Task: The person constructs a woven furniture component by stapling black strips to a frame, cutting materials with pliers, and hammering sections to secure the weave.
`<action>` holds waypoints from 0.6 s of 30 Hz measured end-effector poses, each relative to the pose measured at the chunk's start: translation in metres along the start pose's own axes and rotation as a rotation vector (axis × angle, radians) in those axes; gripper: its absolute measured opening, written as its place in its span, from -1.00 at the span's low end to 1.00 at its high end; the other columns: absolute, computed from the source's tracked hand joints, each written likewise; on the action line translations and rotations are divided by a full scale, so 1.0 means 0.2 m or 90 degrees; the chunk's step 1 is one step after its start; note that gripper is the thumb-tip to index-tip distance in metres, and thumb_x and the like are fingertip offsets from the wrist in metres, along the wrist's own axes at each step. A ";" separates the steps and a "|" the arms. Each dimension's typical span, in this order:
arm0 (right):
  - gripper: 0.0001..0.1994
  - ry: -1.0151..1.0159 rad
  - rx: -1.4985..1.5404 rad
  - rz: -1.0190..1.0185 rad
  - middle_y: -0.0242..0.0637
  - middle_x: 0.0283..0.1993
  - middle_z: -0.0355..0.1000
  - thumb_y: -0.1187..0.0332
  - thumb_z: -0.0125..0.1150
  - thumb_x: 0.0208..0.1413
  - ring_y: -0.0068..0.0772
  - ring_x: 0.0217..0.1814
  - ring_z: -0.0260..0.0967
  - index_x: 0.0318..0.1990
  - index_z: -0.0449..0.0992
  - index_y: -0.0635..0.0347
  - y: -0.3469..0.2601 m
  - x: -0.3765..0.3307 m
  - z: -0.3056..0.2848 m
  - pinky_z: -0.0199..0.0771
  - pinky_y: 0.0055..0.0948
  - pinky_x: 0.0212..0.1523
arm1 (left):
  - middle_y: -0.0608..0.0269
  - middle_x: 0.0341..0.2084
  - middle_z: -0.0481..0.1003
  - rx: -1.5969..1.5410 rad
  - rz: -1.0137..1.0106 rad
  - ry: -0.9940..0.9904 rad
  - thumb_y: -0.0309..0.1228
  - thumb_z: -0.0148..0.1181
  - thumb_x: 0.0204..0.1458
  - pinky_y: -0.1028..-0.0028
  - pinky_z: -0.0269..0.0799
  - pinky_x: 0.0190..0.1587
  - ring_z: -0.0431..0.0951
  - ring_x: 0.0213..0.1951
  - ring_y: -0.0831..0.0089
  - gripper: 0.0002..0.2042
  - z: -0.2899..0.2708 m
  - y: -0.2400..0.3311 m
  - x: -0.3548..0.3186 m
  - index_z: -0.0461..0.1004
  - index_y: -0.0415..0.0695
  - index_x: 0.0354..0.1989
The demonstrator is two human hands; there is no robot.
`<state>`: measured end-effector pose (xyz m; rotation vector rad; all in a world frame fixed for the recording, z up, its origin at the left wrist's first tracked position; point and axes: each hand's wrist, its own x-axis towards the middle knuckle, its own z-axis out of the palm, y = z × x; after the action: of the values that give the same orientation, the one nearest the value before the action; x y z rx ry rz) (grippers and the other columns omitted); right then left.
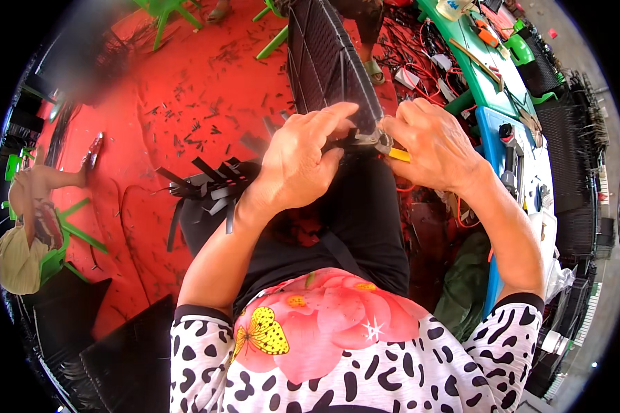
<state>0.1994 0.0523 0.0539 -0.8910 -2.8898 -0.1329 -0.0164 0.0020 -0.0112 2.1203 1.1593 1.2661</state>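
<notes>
A tall black woven panel (327, 69) stands on edge before me, its near end between my hands above my lap. My right hand (430, 141) is closed around pliers with a yellow handle (400, 155); their metal jaws are at the panel's near corner. Curled at that same corner, my left hand (303, 158) pinches something dark, probably a strip end, mostly hidden by the fingers. Loose black flat strips (217, 180) stick out in a bunch beside my left wrist, over my thigh.
Dark strip scraps are scattered over the red floor (186, 89). On the right, a green table (475, 76) and a blue table (492, 131) hold tools, including a black power tool (510, 162). A person (31, 213) sits at the left; another person's legs (368, 34) show behind the panel.
</notes>
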 end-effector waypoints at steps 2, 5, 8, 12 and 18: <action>-0.70 -0.003 -0.018 -0.024 -0.21 -0.39 0.29 0.28 0.34 -0.28 -0.15 -0.28 0.32 -0.35 0.45 0.19 0.00 0.04 0.02 0.37 -0.22 -0.28 | 0.14 -0.24 0.55 0.007 0.008 0.000 -0.72 0.14 -0.25 0.33 0.38 -0.04 0.56 -0.21 0.21 -0.40 -0.01 0.00 0.00 0.30 -0.19 0.12; -0.72 0.008 -0.042 -0.046 -0.22 -0.41 0.30 0.32 0.33 -0.29 -0.14 -0.31 0.34 -0.37 0.44 0.18 0.03 0.06 0.04 0.39 -0.23 -0.30 | 0.14 -0.22 0.55 -0.034 -0.029 -0.015 -0.73 0.15 -0.25 0.31 0.36 0.00 0.54 -0.16 0.19 -0.41 -0.02 -0.01 0.01 0.33 -0.19 0.09; -0.72 0.049 -0.028 0.001 -0.21 -0.42 0.31 0.33 0.33 -0.26 -0.13 -0.33 0.36 -0.35 0.43 0.18 0.07 -0.04 0.04 0.40 -0.24 -0.31 | 0.14 -0.19 0.54 -0.008 0.056 -0.011 -0.72 0.13 -0.23 0.32 0.34 0.04 0.53 -0.10 0.23 -0.43 0.02 0.00 0.05 0.33 -0.20 0.10; -0.68 0.155 0.129 0.237 -0.16 -0.39 0.32 0.33 0.34 -0.16 -0.09 -0.32 0.33 -0.23 0.43 0.25 0.16 -0.35 0.14 0.33 -0.21 -0.29 | 0.07 -0.16 0.52 -0.110 -0.059 0.017 -0.67 0.12 -0.17 0.37 0.36 0.03 0.53 -0.10 0.24 -0.52 0.01 0.01 0.03 0.37 -0.26 0.05; -0.54 0.217 0.130 0.887 -0.06 -0.15 0.42 0.05 0.24 -0.02 -0.04 -0.07 0.39 -0.09 0.45 0.22 0.25 -1.28 0.31 0.36 -0.20 -0.05 | 0.09 -0.14 0.51 -0.034 -0.133 -0.045 -0.65 0.11 -0.09 0.42 0.34 0.05 0.50 -0.09 0.36 -0.51 0.01 0.01 0.02 0.33 -0.26 0.12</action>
<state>0.4319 -0.0411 -0.0403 -2.2242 -1.4224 0.1276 -0.0131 0.0053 -0.0090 1.9325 1.2653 1.1076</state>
